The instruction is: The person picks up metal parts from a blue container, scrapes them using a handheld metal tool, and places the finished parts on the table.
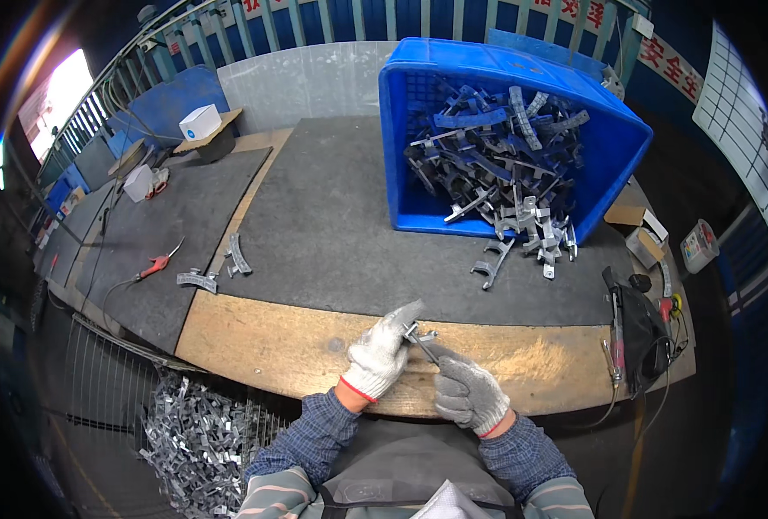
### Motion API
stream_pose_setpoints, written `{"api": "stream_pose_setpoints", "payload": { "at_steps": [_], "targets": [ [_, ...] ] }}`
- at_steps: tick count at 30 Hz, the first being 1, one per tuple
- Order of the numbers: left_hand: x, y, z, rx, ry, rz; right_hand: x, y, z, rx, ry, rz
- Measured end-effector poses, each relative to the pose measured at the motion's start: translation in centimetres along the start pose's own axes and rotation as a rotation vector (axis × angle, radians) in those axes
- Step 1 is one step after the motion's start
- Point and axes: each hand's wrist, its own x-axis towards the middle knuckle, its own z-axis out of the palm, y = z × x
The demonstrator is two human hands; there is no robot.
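My left hand (377,356), in a white knitted glove with a red cuff edge, grips a small grey metal bracket (428,336) over the wooden front strip of the bench. In my right hand (469,394), in a greyish glove, is a thin dark hand tool (426,349); its tip meets the bracket, and its handle is hidden by my fingers. Beyond them a blue crate (514,54) lies tipped toward me, with many metal brackets (496,160) spilling over its lower edge. One loose bracket (493,262) rests on the dark mat before the crate.
Two curved metal pieces (198,279) lie on the mat at left, near a red air blow gun (154,265). A wire basket (98,389) at lower left holds more brackets. On the right are a black bag (646,346), a red-handled tool (617,350) and a cardboard box (643,246).
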Motion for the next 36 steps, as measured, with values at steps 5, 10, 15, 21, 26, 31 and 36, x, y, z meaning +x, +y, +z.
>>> {"api": "stream_pose_setpoints", "payload": {
  "at_steps": [5, 10, 15, 21, 26, 31, 36],
  "targets": [
    [-0.6, -0.2, -0.1, 0.048, 0.023, 0.068, 2.4, 0.5, -0.6, -0.649, -0.002, -0.532],
    [-1.8, 0.6, 1.0, 0.010, -0.075, -0.107, 0.5, -0.1, 1.7, -2.000, 0.334, -0.736],
    [-2.0, 0.5, 2.4, -0.309, 0.036, -0.321, -1.2, 0.2, 5.1, -1.505, 0.264, -0.805],
    [-2.1, 1.0, 2.4, -0.263, -0.033, -0.241, -2.5, -0.9, 5.2, -1.688, 0.301, -0.651],
    [-0.3, 0.0, -0.3, -1.071, 0.336, -0.637, -4.4, -1.3, 3.0, -1.007, 0.342, -0.156],
    [0.0, -0.6, -1.6, -1.356, 0.409, -0.608, -3.1, 1.0, 1.4, -1.720, 0.408, -0.662],
    [-0.6, 1.2, -0.8, -1.301, 0.458, -0.535, -2.6, 1.6, 0.5, -1.835, 0.394, -0.734]
  ]
}}
